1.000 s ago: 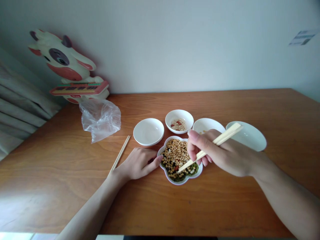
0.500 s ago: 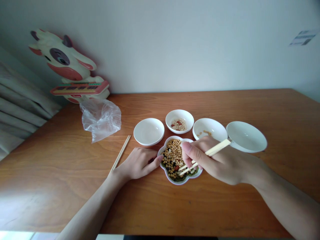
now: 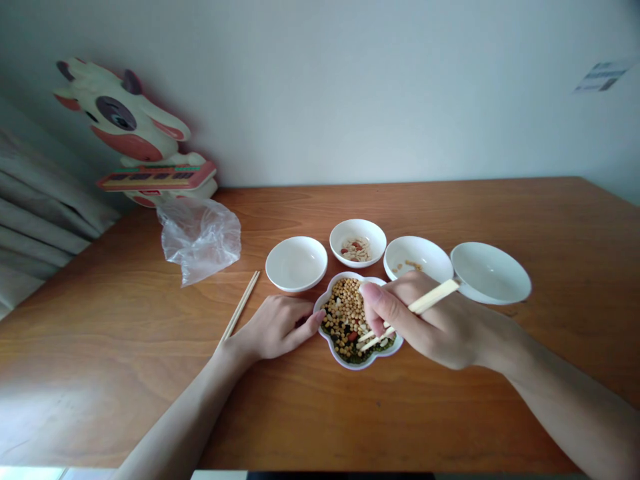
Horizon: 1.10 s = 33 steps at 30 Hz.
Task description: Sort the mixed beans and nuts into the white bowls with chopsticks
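Note:
A white flower-shaped bowl [image 3: 332, 347] holds a mix of yellow beans, green beans, dark beans and some peanuts. My left hand [image 3: 283, 327] rests on the table at its left side, fingers bent, thumb on the rim as it steadies the bowl. My right hand [image 3: 425, 320] is closed around a pair of wooden chopsticks [image 3: 434, 295]. Their tips reach into the mix beside a reddish peanut [image 3: 353, 337]; whether they pinch anything I cannot tell. Part of the bowl's right side is hidden by my right hand.
Behind stand a white bowl [image 3: 297, 264], a bowl with peanuts [image 3: 358, 228], a bowl with a few yellow beans [image 3: 420, 248] and another white bowl [image 3: 491, 272]. Spare chopsticks [image 3: 241, 305], a clear plastic bag [image 3: 201, 240] and a cow toy keyboard [image 3: 157, 177] are left.
The whole view has shifted slightly. The chopstick tips have moved only a little within the mix; both hands keep their places at the flower-shaped bowl.

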Tool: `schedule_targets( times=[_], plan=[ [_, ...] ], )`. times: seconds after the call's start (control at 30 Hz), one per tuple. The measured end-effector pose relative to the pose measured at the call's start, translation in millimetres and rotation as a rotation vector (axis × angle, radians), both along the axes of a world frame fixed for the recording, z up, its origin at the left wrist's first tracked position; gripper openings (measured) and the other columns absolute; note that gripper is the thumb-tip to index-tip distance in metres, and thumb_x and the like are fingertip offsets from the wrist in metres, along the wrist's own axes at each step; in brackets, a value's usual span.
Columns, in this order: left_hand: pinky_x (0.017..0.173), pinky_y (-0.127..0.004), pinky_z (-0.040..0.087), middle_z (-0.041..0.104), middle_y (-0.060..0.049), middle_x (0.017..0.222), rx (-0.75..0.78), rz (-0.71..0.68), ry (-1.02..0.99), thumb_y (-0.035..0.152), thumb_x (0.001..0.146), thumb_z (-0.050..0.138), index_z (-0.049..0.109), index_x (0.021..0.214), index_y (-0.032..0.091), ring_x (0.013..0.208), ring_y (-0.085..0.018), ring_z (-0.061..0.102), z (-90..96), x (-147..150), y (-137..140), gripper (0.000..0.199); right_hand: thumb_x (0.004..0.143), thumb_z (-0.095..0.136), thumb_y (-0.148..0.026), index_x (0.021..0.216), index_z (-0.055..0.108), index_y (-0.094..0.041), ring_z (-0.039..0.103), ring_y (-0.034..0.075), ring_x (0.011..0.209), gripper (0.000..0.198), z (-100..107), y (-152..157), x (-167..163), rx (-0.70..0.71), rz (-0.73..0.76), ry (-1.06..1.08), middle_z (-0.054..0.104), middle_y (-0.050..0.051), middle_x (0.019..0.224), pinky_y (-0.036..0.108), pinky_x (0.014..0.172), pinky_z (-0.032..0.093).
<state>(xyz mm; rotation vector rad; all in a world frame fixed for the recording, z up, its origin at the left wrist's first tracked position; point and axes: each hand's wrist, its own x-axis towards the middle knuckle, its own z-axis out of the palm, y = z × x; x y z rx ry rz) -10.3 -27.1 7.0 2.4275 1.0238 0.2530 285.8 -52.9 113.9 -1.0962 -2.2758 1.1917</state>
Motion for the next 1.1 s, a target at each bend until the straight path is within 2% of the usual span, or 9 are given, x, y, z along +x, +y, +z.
schedule_targets(
  times=[0.27,0.37,0.53,0.63,0.8,0.93,1.1],
  plan=[
    [0.067,-0.031,0.036,0.064,-0.003,0.073,0.002,0.007,-0.006,0.051,0.116,0.036,0.051,0.076,0.020,0.064,-0.015,0.052,-1.8,0,0,0.053,0.109,0.025,-0.076,0.069,0.070,-0.021,0.060,0.017,0.059,0.081,24,6,19,-0.075,-0.185,0.108,0.065,0.004,0.062,0.031,0.058,0.045],
    [0.067,-0.031,0.036,0.063,-0.003,0.073,0.005,0.009,-0.002,0.051,0.116,0.036,0.050,0.076,0.020,0.064,-0.015,0.051,-2.4,-1,1,0.053,0.107,0.021,-0.079,0.071,0.069,-0.021,0.060,0.018,0.061,0.084,26,6,22,-0.077,-0.156,0.091,0.066,0.004,0.065,0.032,0.060,0.045],
    [0.069,-0.031,0.039,0.066,-0.004,0.076,-0.003,0.009,0.012,0.051,0.116,0.035,0.053,0.077,0.020,0.066,-0.016,0.056,-2.5,-1,0,0.053,0.110,0.021,-0.075,0.079,0.065,-0.021,0.056,0.017,0.065,0.076,16,3,16,-0.093,0.021,-0.005,0.063,0.002,0.071,0.031,0.064,0.044],
    [0.071,-0.031,0.040,0.067,-0.004,0.077,0.005,-0.004,0.017,0.050,0.116,0.034,0.053,0.078,0.020,0.069,-0.017,0.058,-3.2,-2,0,0.052,0.113,0.029,-0.069,0.082,0.065,-0.021,0.053,0.015,0.063,0.068,8,3,12,-0.053,0.039,-0.049,0.061,0.001,0.069,0.031,0.062,0.041],
    [0.070,-0.030,0.039,0.067,-0.003,0.077,0.017,-0.002,0.013,0.049,0.116,0.036,0.054,0.078,0.020,0.067,-0.016,0.058,-4.2,-2,1,0.051,0.115,0.031,-0.064,0.080,0.068,-0.020,0.060,0.015,0.064,0.067,-1,3,5,-0.049,0.026,-0.018,0.068,0.002,0.070,0.031,0.065,0.045],
    [0.068,-0.030,0.038,0.066,-0.003,0.076,0.013,-0.004,0.001,0.049,0.116,0.036,0.054,0.078,0.020,0.066,-0.016,0.056,-3.0,-1,0,0.052,0.115,0.030,-0.064,0.076,0.069,-0.019,0.062,0.014,0.062,0.071,3,5,8,-0.021,0.000,0.089,0.069,0.002,0.069,0.030,0.062,0.046],
    [0.066,-0.030,0.035,0.064,-0.003,0.073,0.023,0.003,-0.008,0.049,0.116,0.037,0.052,0.076,0.019,0.064,-0.015,0.052,-2.3,-1,0,0.053,0.115,0.025,-0.065,0.070,0.072,-0.021,0.059,0.015,0.055,0.078,13,14,25,0.080,-0.173,0.231,0.063,0.003,0.059,0.032,0.056,0.043]
  ],
)
